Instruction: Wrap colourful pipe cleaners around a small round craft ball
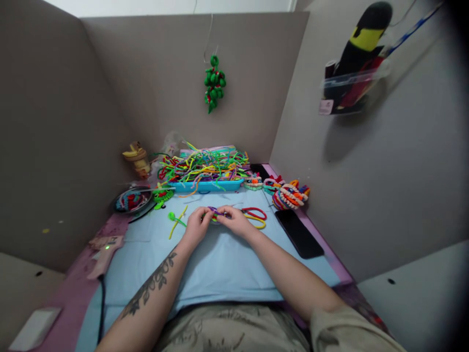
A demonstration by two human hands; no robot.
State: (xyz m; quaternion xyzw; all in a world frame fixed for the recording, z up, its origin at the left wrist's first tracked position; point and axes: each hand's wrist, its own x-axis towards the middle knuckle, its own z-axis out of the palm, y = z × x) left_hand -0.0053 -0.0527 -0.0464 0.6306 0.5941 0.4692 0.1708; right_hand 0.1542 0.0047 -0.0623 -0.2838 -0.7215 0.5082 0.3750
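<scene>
Both my hands meet over a light blue mat (220, 264) in the middle of the desk. My left hand (198, 226) and my right hand (234, 220) are closed in a pinch on a small purple and green pipe-cleaner piece (217, 213) held between them. A red and yellow pipe-cleaner loop (256, 216) lies just right of my right hand. A green and yellow pipe-cleaner piece (176, 219) lies left of my left hand.
A blue tray (208, 185) piled with coloured pipe cleaners stands at the back. Finished pipe-cleaner figures (289, 194) sit at the back right, a black phone (298, 233) lies on the right, a round bowl (132, 200) on the left. Grey partition walls enclose the desk; a green ornament (214, 85) hangs above.
</scene>
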